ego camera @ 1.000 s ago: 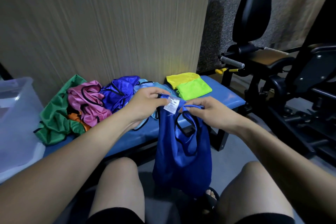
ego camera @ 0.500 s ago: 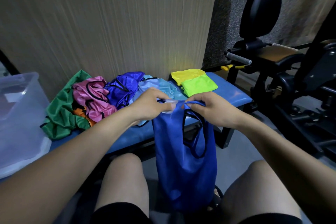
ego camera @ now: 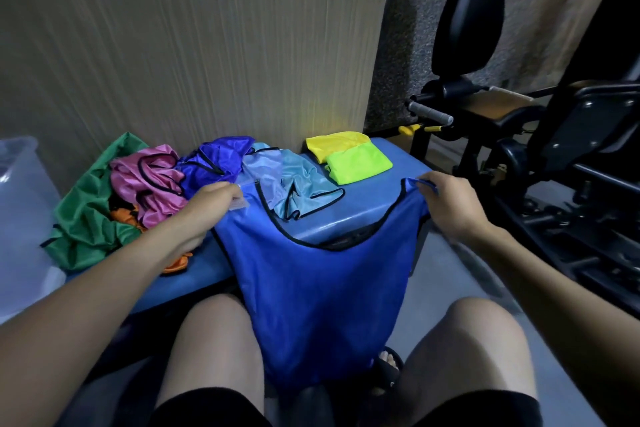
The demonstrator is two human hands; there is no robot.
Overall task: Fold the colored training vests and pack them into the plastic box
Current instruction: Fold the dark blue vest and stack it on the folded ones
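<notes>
A royal blue vest with black trim hangs spread wide over the front edge of the blue padded bench and down between my knees. My left hand pinches its left shoulder strap, where a white label shows. My right hand grips the right shoulder strap. Loose vests lie in a heap on the bench: green, pink, purple, light blue, with orange partly buried. Two folded vests, yellow and lime green, lie at the bench's far right. The clear plastic box stands at the left edge.
A tall cardboard sheet stands behind the bench. Black gym equipment with a padded seat and handles fills the right side. My foot in a black sandal rests on the grey floor under the hanging vest.
My hands have moved apart, left one leftward and right one rightward, pulling the bunched blue vest open and flat. Its top edge now lies over the bench edge.
</notes>
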